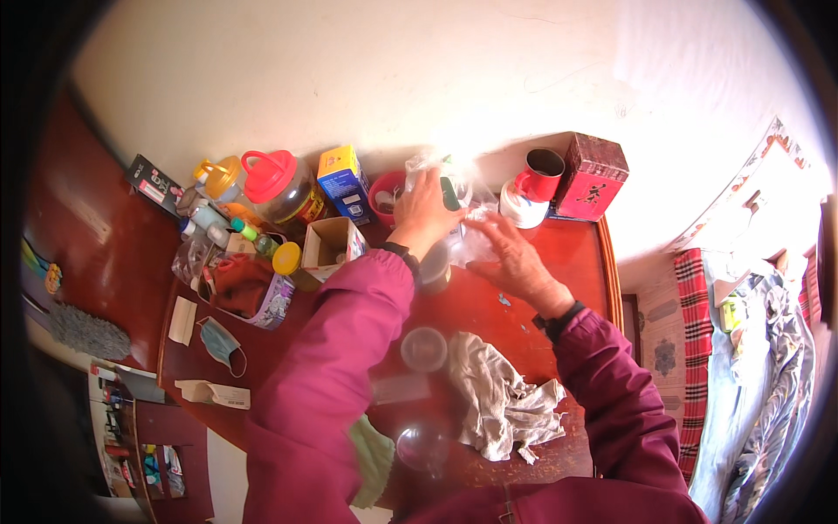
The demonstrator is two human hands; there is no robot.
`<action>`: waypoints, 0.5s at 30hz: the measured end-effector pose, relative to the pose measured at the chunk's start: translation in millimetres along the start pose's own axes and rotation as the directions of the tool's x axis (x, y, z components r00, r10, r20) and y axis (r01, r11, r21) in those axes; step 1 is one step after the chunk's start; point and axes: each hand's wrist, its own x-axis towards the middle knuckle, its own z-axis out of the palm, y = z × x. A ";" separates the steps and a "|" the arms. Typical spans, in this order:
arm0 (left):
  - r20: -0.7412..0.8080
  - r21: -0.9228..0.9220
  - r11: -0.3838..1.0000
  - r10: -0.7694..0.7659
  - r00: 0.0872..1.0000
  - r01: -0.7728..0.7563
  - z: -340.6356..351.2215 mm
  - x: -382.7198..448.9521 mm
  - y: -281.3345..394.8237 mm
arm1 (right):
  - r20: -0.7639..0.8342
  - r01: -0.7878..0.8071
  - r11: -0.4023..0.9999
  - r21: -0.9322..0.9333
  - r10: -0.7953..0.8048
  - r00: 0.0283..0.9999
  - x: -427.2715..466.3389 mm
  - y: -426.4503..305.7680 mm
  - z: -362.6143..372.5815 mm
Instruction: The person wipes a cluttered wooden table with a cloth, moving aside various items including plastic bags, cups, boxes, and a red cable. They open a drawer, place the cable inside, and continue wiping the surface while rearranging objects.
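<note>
At the back of the red wooden table (pixel 556 262), my left hand (pixel 425 213) grips a clear plastic bag (pixel 474 190), partly washed out by glare. A dark green object (pixel 450 193) shows between its fingers and thumb. The fingers of my right hand (pixel 514 259) are spread against the bag's right side; whether they pinch it is unclear. Below my hands stands a clear plastic tub (pixel 434 270), partly covered. Left of my left hand is a pink-red container (pixel 381 196). A red mug (pixel 542 175) rests on a white container (pixel 524 204) beyond my right hand.
A red tea box (pixel 592 180) stands at the back right. Leftward are a blue-yellow carton (pixel 345 187), a red-lidded jar (pixel 278 187), an open carton (pixel 327 245) and a basket (pixel 278 304). Nearer lie a grey rag (pixel 497 399), a round plastic lid (pixel 423 349) and a face mask (pixel 221 344).
</note>
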 end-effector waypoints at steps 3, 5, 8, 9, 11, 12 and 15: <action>-0.085 0.020 1.000 -0.010 0.996 0.012 9.6 -1.6 3.8 | 0.151 0.025 0.996 -0.080 -0.013 0.988 -6.6 17.5 20.8; -0.127 -0.092 0.996 0.000 0.992 -0.012 13.1 -2.0 2.6 | 0.153 0.063 0.997 -0.041 -0.056 0.987 -20.7 24.7 20.4; -0.154 -0.179 0.983 0.005 0.988 -0.033 11.8 -5.2 -6.0 | 0.199 0.097 0.991 -0.091 -0.077 0.977 -37.2 25.9 5.1; -0.157 -0.213 0.976 0.022 0.987 -0.055 10.7 -7.2 -9.1 | 0.220 0.099 0.990 -0.104 -0.075 0.973 -42.3 24.8 -4.3; -0.074 -0.236 0.972 -0.004 0.997 -0.013 10.2 -10.9 -12.5 | 0.209 0.039 0.995 -0.095 -0.018 0.978 -49.2 19.1 -17.4; -0.094 -0.250 0.967 0.023 0.995 -0.046 11.0 -13.5 -13.1 | 0.180 -0.026 0.997 -0.075 0.039 0.983 -54.1 15.8 -23.0; -0.141 -0.295 0.948 0.084 0.986 -0.123 14.1 -20.9 -11.2 | 0.068 -0.068 0.993 -0.094 0.075 0.995 -74.3 7.0 -37.3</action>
